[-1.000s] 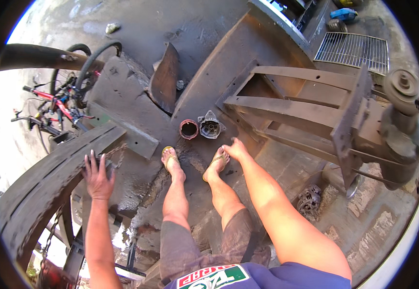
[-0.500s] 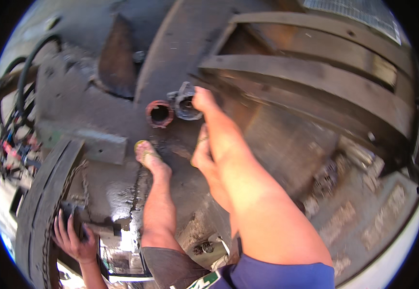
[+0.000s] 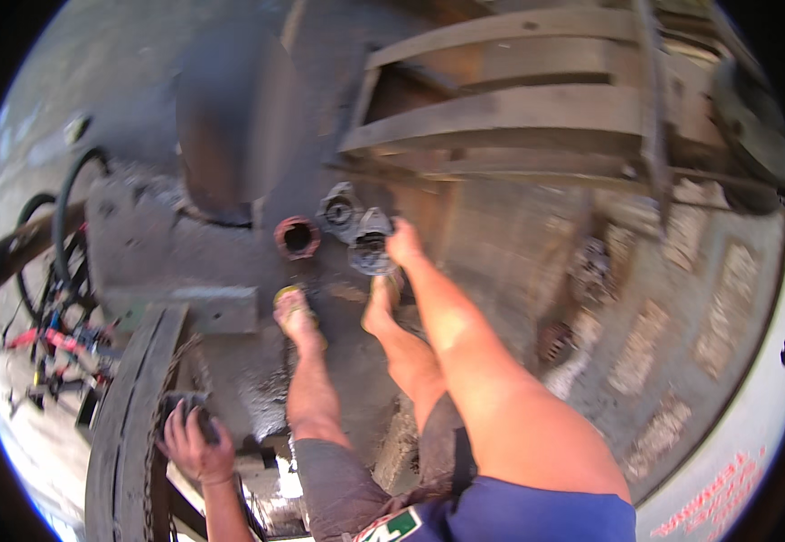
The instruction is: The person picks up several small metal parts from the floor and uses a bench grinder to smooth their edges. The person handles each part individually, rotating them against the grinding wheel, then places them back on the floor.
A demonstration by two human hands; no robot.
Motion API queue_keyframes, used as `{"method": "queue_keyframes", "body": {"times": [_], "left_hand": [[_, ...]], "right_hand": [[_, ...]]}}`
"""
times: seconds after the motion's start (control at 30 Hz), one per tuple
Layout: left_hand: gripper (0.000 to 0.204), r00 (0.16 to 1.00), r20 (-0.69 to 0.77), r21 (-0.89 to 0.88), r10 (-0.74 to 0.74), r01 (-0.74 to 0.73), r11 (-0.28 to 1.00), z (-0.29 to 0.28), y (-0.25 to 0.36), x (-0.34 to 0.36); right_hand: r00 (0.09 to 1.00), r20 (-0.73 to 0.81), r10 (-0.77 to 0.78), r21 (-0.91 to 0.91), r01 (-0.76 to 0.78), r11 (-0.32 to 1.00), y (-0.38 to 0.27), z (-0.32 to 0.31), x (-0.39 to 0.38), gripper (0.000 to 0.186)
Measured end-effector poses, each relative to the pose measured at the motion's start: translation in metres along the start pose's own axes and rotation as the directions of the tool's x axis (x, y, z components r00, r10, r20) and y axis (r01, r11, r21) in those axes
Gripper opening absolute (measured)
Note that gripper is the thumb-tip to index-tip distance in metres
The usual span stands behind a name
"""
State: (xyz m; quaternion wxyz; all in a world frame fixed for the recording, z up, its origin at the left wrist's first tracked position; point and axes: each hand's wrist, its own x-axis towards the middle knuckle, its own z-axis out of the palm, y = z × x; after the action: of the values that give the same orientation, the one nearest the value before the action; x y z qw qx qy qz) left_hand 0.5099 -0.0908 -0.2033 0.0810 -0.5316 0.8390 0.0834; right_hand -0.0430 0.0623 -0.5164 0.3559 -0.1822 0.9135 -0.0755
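Observation:
My right hand (image 3: 401, 244) reaches down to the floor and is closed on the right edge of a grey metal housing (image 3: 371, 256) with a round dark opening. Touching or very near its far left side lies a second grey metal part (image 3: 339, 210), with a round hub. Left of both stands a reddish, hollow ring-shaped part (image 3: 297, 238). My left hand (image 3: 198, 444) is low on the left, fingers apart, against a dark fitting beside a long dark beam (image 3: 130, 425). Its fingertips look blackened, and a chain (image 3: 153, 452) runs down the beam.
My sandalled feet (image 3: 295, 318) stand just nearer than the parts. A slatted metal frame (image 3: 519, 113) fills the far right. A dark upright plate (image 3: 221, 135), blurred, stands far left, with hoses (image 3: 65, 199) left of it. Dirty gear-like pieces (image 3: 594, 269) lie to the right.
The view has shifted. My right hand has brought the housing nearer my right foot, and the second grey part now shows plainly behind it. My left hand remains by the beam, its fingers less stretched.

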Motion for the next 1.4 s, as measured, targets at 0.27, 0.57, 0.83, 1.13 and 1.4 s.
{"method": "queue_keyframes", "body": {"times": [0.27, 0.57, 0.83, 1.13, 1.4], "left_hand": [[0.033, 0.999, 0.003, 0.018, 0.045, -0.045, 0.999, -0.001, 0.002, 0.003], [0.034, 0.996, -0.02, 0.066, 0.092, -0.091, 0.994, 0.002, 0.006, 0.007], [0.038, 0.998, -0.017, 0.112, 0.062, -0.06, 0.992, 0.003, 0.001, -0.001], [0.039, 0.999, -0.014, 0.054, 0.037, -0.036, 0.998, 0.014, -0.011, -0.005], [0.039, 0.999, 0.033, 0.061, -0.014, 0.012, 0.998, 0.016, -0.007, -0.005]], "right_hand": [[0.975, -0.144, -0.167, -0.06, 0.16, 0.985, -0.037, 0.084, 0.072, 0.044], [0.866, 0.174, 0.468, 0.771, -0.416, 0.482, 0.011, 0.149, 0.088, 0.041], [0.825, 0.384, 0.414, 0.805, -0.519, 0.288, 0.042, 0.039, 0.065, 0.072], [0.92, -0.391, 0.033, 0.147, 0.027, 0.989, 0.079, -0.216, -0.189, 0.048], [0.969, -0.081, -0.233, -0.756, 0.093, 0.648, 0.055, -0.518, -0.207, 0.104]]}}
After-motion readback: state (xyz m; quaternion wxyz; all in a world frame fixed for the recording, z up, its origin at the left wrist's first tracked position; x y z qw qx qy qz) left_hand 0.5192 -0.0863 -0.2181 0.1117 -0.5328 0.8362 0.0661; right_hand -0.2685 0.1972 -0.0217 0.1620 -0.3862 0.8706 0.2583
